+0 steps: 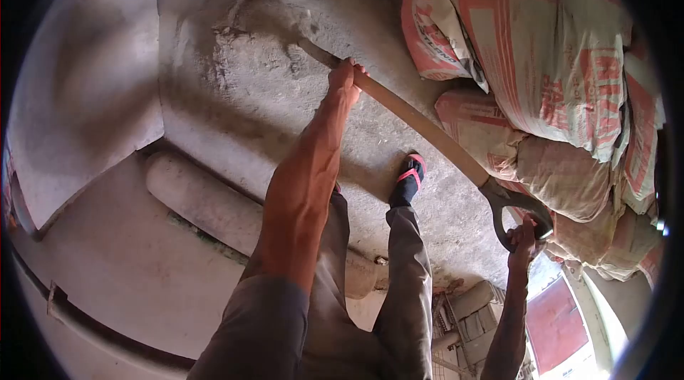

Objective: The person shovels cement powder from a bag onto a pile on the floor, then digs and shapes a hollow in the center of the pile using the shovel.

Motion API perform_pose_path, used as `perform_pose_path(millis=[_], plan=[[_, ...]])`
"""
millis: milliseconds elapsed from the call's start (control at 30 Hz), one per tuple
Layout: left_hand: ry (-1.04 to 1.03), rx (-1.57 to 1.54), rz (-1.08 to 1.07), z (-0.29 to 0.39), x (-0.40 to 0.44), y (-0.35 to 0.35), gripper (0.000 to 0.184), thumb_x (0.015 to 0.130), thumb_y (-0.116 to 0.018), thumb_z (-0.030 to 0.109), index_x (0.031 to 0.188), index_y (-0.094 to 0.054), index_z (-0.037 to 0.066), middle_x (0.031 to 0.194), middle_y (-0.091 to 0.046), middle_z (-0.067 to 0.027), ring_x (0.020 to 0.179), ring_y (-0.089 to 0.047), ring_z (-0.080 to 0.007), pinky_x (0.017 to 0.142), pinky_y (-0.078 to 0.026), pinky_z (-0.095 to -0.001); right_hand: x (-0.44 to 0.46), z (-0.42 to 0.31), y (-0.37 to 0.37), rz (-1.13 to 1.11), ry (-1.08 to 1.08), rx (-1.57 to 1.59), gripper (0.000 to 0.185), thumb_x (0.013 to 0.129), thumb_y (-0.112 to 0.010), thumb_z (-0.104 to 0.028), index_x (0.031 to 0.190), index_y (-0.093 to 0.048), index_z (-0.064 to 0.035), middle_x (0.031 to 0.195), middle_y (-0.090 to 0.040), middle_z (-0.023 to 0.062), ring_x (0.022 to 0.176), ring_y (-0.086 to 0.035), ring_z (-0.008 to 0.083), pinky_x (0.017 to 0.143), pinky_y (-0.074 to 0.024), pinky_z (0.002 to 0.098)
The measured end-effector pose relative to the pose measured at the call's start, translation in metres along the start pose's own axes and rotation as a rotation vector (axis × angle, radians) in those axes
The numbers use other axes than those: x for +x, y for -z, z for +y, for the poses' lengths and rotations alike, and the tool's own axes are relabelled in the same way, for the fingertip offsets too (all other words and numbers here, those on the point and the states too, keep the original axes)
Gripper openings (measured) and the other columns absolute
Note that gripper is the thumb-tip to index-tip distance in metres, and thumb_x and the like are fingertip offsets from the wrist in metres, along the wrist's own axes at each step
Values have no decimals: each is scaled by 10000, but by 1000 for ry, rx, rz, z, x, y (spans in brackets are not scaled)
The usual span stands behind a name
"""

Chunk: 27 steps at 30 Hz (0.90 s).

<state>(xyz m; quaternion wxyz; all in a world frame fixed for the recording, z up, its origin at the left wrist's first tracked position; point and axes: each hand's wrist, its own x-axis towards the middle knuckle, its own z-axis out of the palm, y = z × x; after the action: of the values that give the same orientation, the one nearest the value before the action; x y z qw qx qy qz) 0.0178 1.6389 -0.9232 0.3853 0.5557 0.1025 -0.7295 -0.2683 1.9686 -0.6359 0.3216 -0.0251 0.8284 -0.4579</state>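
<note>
Wide head-worn view, forward and down from close above the left forearm, over the D-handled tool.

The shaft is a plain mid-brown, its grip a dull blackish tone. Along the right edge of the floor, itself mottled grey, I see off-white sacks printed with red stripes and red lettering, some dusty tan. The sandal has bright pink straps over a dark sock; trousers and sleeve look grey.

The far end of the shovel is indistinct against the heap.
</note>
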Motion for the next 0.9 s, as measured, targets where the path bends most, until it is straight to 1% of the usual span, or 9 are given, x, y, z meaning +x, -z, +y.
perform_pose_path(millis=[100, 200, 233, 367, 433, 533, 667, 733, 900], plan=[[85, -179, -38, 29, -51, -18, 101, 840, -548, 118, 756, -492, 107, 658, -486, -2, 574, -490, -152, 575, -462, -376, -32, -18, 28, 88, 204, -161, 111, 881, -585, -154, 827, -549, -63, 480, -388, -33, 428, -416, 87, 486, -414, 272], [168, -398, -248, 65, -109, -21, 175, 832, -565, 107, 664, -516, 96, 580, -513, -6, 517, -506, -156, 539, -485, -330, -92, -69, 84, 151, 859, -707, 229, 910, -512, -246, 857, -570, -31, 716, -541, 35, 612, -526, 160, 573, -453, 310], [214, -466, -326, 80, -132, -22, 202, 835, -567, 112, 639, -525, 90, 563, -523, -9, 507, -514, -162, 532, -489, -322, -114, -93, 85, 106, 938, -716, 196, 882, -530, -230, 856, -569, -40, 702, -532, 31, 602, -523, 164, 563, -448, 310], [256, -640, -469, 114, -193, -5, 237, 856, -519, 93, 620, -535, 75, 562, -561, -31, 511, -568, -129, 544, -522, -286, -184, -199, -24, -314, 1194, -627, 125, 772, -600, -163, 852, -561, -75, 647, -497, 16, 561, -512, 177, 521, -428, 312], [174, -662, -366, 122, -207, -1, 244, 876, -485, 100, 637, -530, 78, 563, -551, -22, 501, -560, -120, 518, -516, -277, -209, -244, -76, -519, 1340, -606, 158, 716, -636, -130, 849, -557, -93, 620, -480, 8, 541, -507, 184, 500, -418, 313], [126, -552, -541, 121, -241, -4, 147, 865, -499, 101, 734, -563, 86, 594, -569, -8, 493, -549, -108, 500, -509, -264, -223, -292, -75, -886, 1557, -802, 205, 673, -660, -89, 846, -556, -127, 558, -448, -30, 482, -478, 164, 444, -398, 293], [185, -716, -469, 116, -324, -4, 177, 867, -517, 115, 693, -528, 87, 590, -562, -15, 495, -555, -119, 484, -515, -272, -238, -299, -72, -1131, 1671, -803, 174, 665, -657, -123, 819, -578, -129, 593, -459, -38, 470, -439, 131, 431, -378, 260], [151, -705, -414, 101, -307, 20, 182, 864, -526, 114, 684, -537, 84, 582, -560, -15, 494, -557, -120, 484, -520, -282, -246, -293, -70, -1265, 1718, -806, 160, 660, -655, -140, 806, -589, -131, 611, -464, -42, 464, -420, 114, 424, -369, 243], [151, -593, -330, 74, -333, 31, 211, 870, -530, 117, 660, -527, 96, 522, -520, -8, 445, -522, -128, 440, -496, -286, -251, -274, -27, -1278, 1742, -702, 176, 652, -639, -73, 817, -592, -111, 634, -460, -15, 453, -399, 107, 407, -344, 238]])
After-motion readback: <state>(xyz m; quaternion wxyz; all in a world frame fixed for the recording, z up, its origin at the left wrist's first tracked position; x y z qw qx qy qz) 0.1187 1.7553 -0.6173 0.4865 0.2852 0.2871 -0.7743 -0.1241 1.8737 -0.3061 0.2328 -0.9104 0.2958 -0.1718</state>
